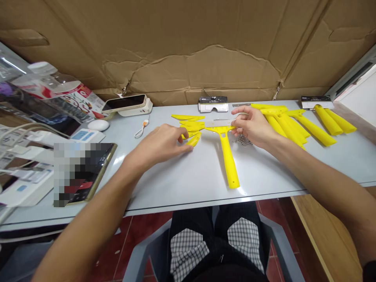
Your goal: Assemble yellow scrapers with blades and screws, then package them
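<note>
- Yellow plastic scraper (229, 156) lies on the pale laminate table (182, 188) in the head view, just in front of the person, its handle pointing toward them and its wide head at the far end, with a thin metal blade (219, 123) along the head's edge.
- Right hand (252, 126) pinches the scraper's head from the right, thumb and fingers pressed together on it.
- Left hand (158, 145) is curved over a cluster of small yellow plastic pieces (190, 126) just left of the scraper, its fingertips (185, 133) at the pieces; whether it grips one, I cannot tell.
- Small metal parts (242, 140), too small to identify, sit in a heap just below the right hand.
- Yellow scraper handles (293, 125) lie in a row farther right, and two white boxes (213, 104) stand along the far edge.
- Smartphone (125, 103) rests on a white power bank at far left, near a white computer mouse (98, 125).
- Corrugated cardboard (188, 47) covers the wall behind the table.
</note>
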Action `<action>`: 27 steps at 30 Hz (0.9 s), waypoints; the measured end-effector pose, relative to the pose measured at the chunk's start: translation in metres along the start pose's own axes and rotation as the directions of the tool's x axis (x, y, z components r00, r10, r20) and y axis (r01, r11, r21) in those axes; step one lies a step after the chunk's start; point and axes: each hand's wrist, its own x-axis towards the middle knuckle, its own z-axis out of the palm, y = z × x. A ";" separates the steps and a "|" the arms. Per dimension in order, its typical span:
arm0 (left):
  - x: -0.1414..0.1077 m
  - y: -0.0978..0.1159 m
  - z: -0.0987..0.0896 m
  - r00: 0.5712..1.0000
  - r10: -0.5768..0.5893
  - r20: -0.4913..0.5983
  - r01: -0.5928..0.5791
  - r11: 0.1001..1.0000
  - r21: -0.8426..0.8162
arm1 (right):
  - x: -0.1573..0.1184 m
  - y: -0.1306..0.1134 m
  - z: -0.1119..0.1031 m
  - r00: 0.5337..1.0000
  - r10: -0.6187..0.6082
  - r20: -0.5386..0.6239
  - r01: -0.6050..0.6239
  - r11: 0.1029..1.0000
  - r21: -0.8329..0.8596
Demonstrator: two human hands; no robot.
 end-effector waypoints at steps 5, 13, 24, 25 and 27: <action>-0.004 -0.005 -0.007 0.987 0.062 0.148 -0.064 0.998 0.008 | 0.000 0.001 0.000 1.000 -0.008 0.002 0.008 1.000 0.005; -0.004 -0.004 -0.006 0.984 0.108 0.141 -0.108 0.994 -0.013 | -0.001 -0.001 0.001 1.000 0.000 -0.002 0.000 1.000 -0.012; -0.001 -0.002 -0.006 0.965 0.198 -0.171 -0.234 0.947 -0.220 | -0.002 0.000 0.002 1.000 0.001 0.002 -0.001 1.000 -0.006; -0.001 -0.001 -0.008 0.961 0.181 -0.210 -0.238 0.926 -0.293 | -0.002 0.000 0.002 1.000 0.001 0.004 -0.001 1.000 -0.007; -0.002 0.002 -0.009 0.947 0.135 -0.293 -0.266 0.841 -0.470 | -0.002 0.000 0.002 1.000 -0.003 0.008 0.003 1.000 -0.005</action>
